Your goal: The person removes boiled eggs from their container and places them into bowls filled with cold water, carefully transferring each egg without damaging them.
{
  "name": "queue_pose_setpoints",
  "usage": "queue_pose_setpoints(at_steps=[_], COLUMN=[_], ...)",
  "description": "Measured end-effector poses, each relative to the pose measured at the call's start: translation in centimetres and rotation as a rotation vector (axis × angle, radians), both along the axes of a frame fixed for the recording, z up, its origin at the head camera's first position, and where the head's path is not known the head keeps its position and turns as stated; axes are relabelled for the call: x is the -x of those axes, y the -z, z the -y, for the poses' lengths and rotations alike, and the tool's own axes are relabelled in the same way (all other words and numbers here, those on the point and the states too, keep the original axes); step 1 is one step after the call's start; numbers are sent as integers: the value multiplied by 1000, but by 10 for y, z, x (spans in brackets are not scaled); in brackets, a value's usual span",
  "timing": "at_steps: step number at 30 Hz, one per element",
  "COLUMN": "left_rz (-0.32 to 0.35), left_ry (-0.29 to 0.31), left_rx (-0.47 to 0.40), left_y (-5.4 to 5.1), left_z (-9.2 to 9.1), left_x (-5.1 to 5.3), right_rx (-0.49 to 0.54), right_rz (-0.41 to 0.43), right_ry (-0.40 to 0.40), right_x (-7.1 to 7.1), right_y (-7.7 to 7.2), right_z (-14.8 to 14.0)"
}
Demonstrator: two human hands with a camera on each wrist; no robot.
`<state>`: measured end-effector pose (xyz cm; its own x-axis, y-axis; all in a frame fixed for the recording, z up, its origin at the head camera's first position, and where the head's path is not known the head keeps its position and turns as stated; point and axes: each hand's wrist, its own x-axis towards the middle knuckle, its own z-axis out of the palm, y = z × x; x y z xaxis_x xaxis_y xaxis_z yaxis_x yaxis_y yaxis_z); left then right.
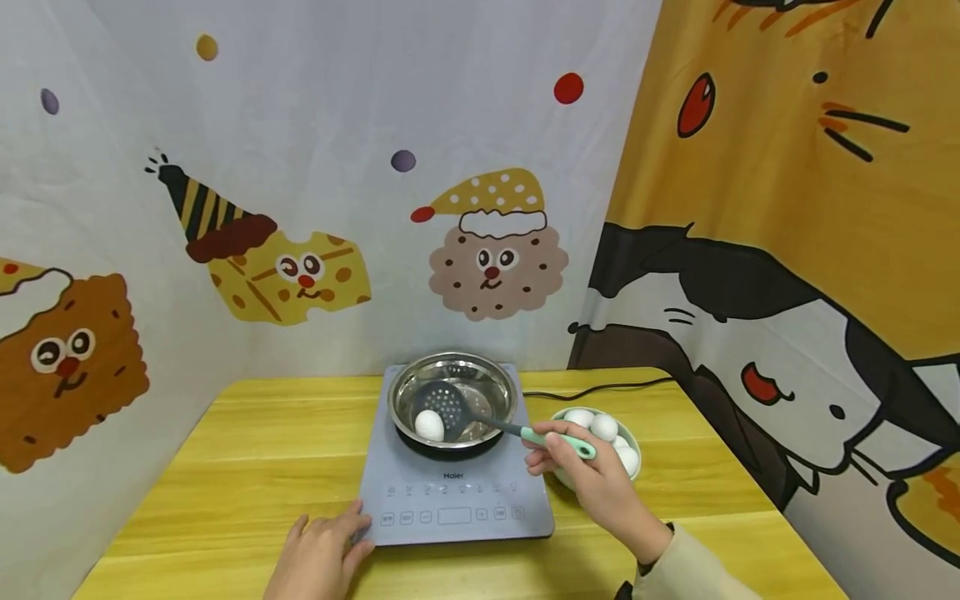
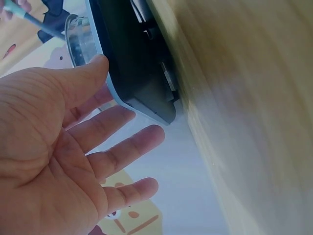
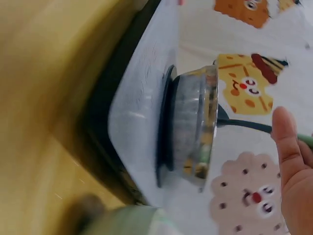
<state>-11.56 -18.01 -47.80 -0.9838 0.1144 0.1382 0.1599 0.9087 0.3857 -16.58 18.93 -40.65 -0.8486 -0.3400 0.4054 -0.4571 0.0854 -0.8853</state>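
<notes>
My right hand [image 1: 588,475] grips the mint-green handle of a skimmer [image 1: 444,407], whose dark perforated head is down inside a steel pot [image 1: 491,379]. One white egg [image 1: 430,426] lies in the pot against the skimmer head. The pot sits on a grey induction cooker [image 1: 457,525]. At the cooker's front left corner my left hand [image 1: 318,546] touches the edge. In the left wrist view that hand [image 2: 63,142] has its fingers extended, with the thumb at the cooker's rim. The right wrist view shows the pot [image 3: 190,127] from the side.
A pale green bowl [image 1: 636,433] with several white eggs stands right of the cooker, partly behind my right hand. A black cord [image 1: 592,390] runs from the cooker's back along the wooden table [image 1: 285,433]. A cartoon-printed curtain [image 1: 315,100] hangs behind.
</notes>
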Motion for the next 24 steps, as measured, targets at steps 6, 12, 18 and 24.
queue_pose_setpoints(at_steps=[6,12,18,24], left_rz=[-11,-8,17,34], left_ry=[8,14,3,1], left_rx=[11,10,17,15], left_y=[1,0,0,0], left_z=[1,0,-1,-1], left_x=[0,0,2,2], right_rx=[337,437,425,428], right_rz=[339,493,441,385], right_ry=[36,155,153,144], right_x=[0,-10,-16,-17], right_y=[7,3,0,-6], right_z=[-16,-24,-31,-38])
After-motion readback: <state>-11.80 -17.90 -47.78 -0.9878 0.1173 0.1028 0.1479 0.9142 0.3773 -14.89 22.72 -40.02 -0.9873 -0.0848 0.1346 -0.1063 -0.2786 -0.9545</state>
